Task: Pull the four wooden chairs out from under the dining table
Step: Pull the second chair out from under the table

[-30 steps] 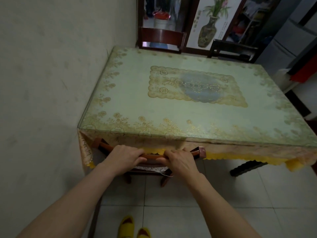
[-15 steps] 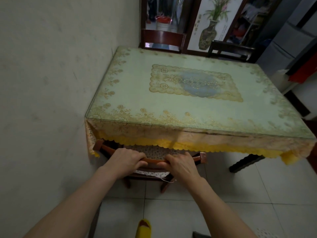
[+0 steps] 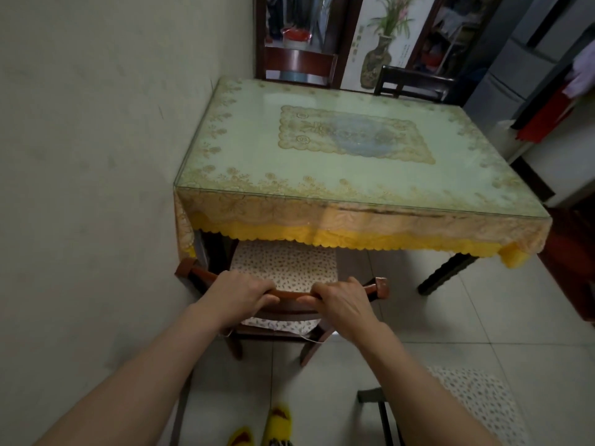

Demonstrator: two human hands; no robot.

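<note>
My left hand (image 3: 240, 292) and my right hand (image 3: 343, 299) both grip the top rail of a reddish wooden chair (image 3: 291, 296) at the near left end of the dining table (image 3: 354, 217). Its spotted seat cushion (image 3: 285, 263) shows between the rail and the yellow tablecloth fringe. Another chair with a spotted cushion (image 3: 473, 400) stands on the floor at my lower right, away from the table. Two dark chairs remain at the far side, one at the left (image 3: 297, 64) and one at the right (image 3: 415, 83).
A plain wall (image 3: 96, 156) runs close along the left of the chair and table. A dark table leg (image 3: 446, 273) stands at the near right. My yellow slippers (image 3: 275, 424) are on the tiled floor behind the chair. Grey cabinets (image 3: 521, 66) fill the far right.
The chair has slid back towards me from under the table, uncovering its spotted seat cushion. I have stepped back, and a second pulled-out chair has come into view at lower right.
</note>
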